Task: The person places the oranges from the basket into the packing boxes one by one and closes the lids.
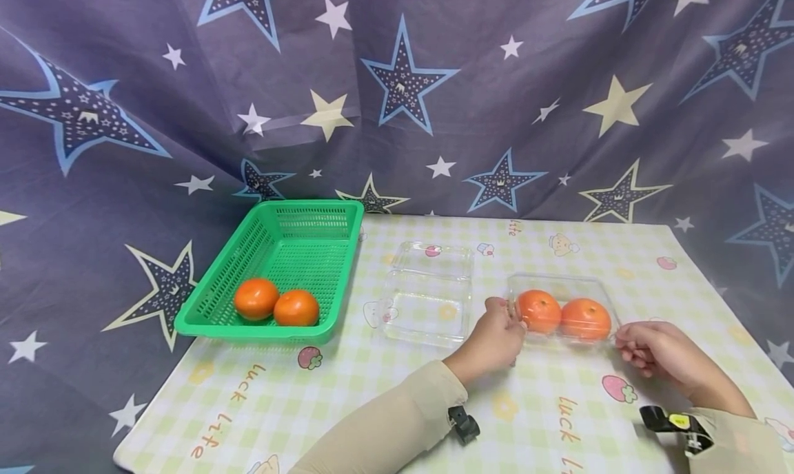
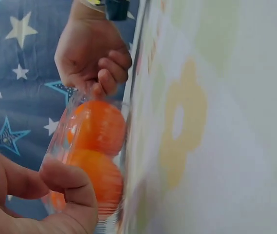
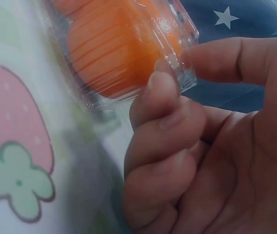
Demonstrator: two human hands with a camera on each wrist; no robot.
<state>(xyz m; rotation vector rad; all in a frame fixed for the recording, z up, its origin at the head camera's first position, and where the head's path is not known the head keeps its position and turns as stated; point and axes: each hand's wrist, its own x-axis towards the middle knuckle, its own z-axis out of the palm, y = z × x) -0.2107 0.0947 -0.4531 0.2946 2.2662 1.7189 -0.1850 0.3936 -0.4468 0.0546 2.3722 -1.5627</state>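
A clear plastic clamshell box [image 1: 561,279] with its lid down sits at the right of the table, and two oranges [image 1: 538,311] [image 1: 586,319] show side by side through it. My left hand [image 1: 496,339] pinches the box's left end between thumb and fingers. At the opposite end, my right hand [image 1: 660,353] pinches the near right corner. Close up in the right wrist view, its thumb and index finger [image 3: 160,95] grip the plastic edge [image 3: 184,80], the other fingers curled below. The left wrist view shows the left thumb [image 2: 70,178] against the box, overlapping one orange [image 2: 99,175].
Left of the hands, a second clear clamshell box [image 1: 428,308] lies unfolded with no fruit in it. A green basket [image 1: 260,332] at the far left holds two oranges [image 1: 256,299] [image 1: 296,307]. A star-patterned curtain [image 1: 434,150] hangs behind the checked tablecloth [image 1: 347,405].
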